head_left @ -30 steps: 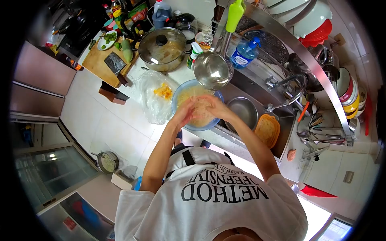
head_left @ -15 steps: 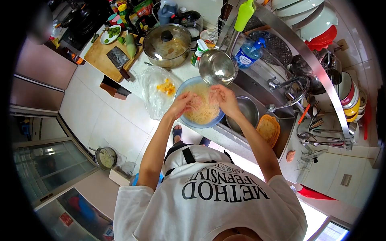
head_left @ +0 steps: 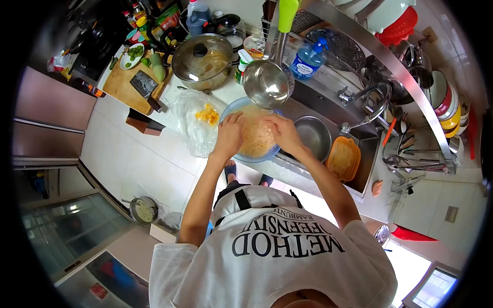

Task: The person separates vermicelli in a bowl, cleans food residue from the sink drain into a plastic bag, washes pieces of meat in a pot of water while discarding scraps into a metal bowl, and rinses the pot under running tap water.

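Hands (head_left: 229, 135) over blue bowl (head_left: 252, 159); hold on shreds (head_left: 258, 139) unclear.

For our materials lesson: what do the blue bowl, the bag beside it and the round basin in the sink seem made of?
Blue bowl: probably smooth plastic, from its even colour. Bag: apparently thin plastic film, crinkled, glossy and partly clear. Basin: likely steel, its grey surface softly shiny.

We saw smooth bluish plastic in the bowl (head_left: 257, 158), crinkled, glossy clear film in the bag (head_left: 192, 139), polished metal on the green-handled pan (head_left: 267, 84), matt wood in the cutting board (head_left: 120, 88), and matt white cloth in the shirt (head_left: 287, 274).
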Demonstrator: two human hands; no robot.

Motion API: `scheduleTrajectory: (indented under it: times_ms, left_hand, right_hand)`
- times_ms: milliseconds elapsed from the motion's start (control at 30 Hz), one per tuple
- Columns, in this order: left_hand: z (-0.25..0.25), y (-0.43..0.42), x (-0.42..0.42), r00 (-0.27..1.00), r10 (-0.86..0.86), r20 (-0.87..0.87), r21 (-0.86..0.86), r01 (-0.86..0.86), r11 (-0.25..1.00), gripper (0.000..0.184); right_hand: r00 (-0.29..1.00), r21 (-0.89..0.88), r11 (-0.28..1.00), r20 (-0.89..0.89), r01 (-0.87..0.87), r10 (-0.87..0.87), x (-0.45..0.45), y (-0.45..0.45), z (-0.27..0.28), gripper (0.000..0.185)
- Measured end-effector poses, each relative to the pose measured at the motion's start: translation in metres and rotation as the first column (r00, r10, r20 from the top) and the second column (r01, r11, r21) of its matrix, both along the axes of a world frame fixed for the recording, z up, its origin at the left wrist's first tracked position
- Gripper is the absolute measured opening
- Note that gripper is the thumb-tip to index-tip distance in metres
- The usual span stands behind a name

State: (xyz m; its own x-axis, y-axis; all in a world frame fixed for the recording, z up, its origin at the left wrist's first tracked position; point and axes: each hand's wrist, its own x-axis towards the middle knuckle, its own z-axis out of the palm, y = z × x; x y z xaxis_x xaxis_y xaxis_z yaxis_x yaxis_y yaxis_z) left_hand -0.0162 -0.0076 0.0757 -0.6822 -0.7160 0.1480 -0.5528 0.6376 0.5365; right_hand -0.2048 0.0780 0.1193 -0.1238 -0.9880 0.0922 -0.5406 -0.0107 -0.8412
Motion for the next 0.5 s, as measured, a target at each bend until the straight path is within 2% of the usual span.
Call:
scheduleTrajectory:
  times_ms: [67,133,167,200,267,333,400,433,467,500]
  left_hand:
    - [0.010,0.008,-0.003,0.999,-0.021,-0.033,-0.068,0.019,0.997,0.042]
    - [0.016,0.021,-0.007,0.999,-0.048,-0.025,-0.119,0.045,0.992,0.043]
    - [0.014,0.028,-0.009,0.998,-0.057,-0.023,-0.093,0.055,0.994,0.043]
    - [0.012,0.033,-0.009,0.998,-0.067,-0.023,-0.069,0.065,0.996,0.043]
    - [0.010,0.045,-0.011,0.997,-0.075,-0.033,-0.020,0.075,0.997,0.043]
    - [0.019,0.054,-0.014,0.996,-0.071,-0.052,0.022,0.073,0.997,0.043]
    - [0.030,0.062,-0.017,0.994,-0.065,-0.084,0.081,0.071,0.994,0.043]
    - [0.032,0.064,-0.017,0.994,-0.059,-0.093,0.091,0.068,0.994,0.043]
    - [0.034,0.067,-0.020,0.993,-0.053,-0.102,0.103,0.063,0.993,0.044]
    - [0.038,0.069,-0.023,0.994,-0.035,-0.107,0.111,0.047,0.993,0.045]
  right_hand:
    - [0.992,0.008,0.994,0.061,0.110,-0.110,-0.017,0.016,-0.005,0.023]
    - [0.965,-0.004,0.970,0.107,0.243,-0.241,-0.049,0.041,-0.051,0.020]
    - [0.951,0.060,0.954,0.079,0.294,-0.298,-0.068,0.057,-0.076,0.019]
    - [0.935,0.121,0.931,0.047,0.344,-0.352,-0.092,0.075,-0.108,0.018]
    - [0.884,0.312,0.846,-0.333,0.433,-0.329,-0.150,0.126,-0.203,0.028]
    - [0.878,0.338,0.851,-0.407,0.402,-0.253,-0.194,0.170,-0.288,0.037]
    - [0.916,0.532,0.746,-0.218,0.401,-0.337,-0.219,0.197,-0.352,0.052]
    - [0.911,0.620,0.685,-0.132,0.383,-0.390,-0.219,0.195,-0.352,0.061]
    - [0.910,0.675,0.629,-0.171,0.387,-0.377,-0.222,0.194,-0.352,0.070]
    - [0.911,0.726,0.568,-0.208,0.388,-0.356,-0.216,0.184,-0.326,0.080]
